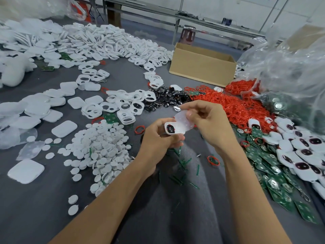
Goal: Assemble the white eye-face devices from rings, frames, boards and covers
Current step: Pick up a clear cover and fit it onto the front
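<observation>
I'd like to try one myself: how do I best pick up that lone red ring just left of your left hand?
Pinch the red ring from straight above, on its near edge: one finger inside the loop, thumb outside. It lies flat and thin on the grey table, so a sideways approach finds nothing to hold, and white discs crowd its left.

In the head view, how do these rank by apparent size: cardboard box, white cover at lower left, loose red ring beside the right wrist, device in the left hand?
1. cardboard box
2. white cover
3. red ring and device look alike; the device is partly hidden, so I leave these two unranked.
</observation>
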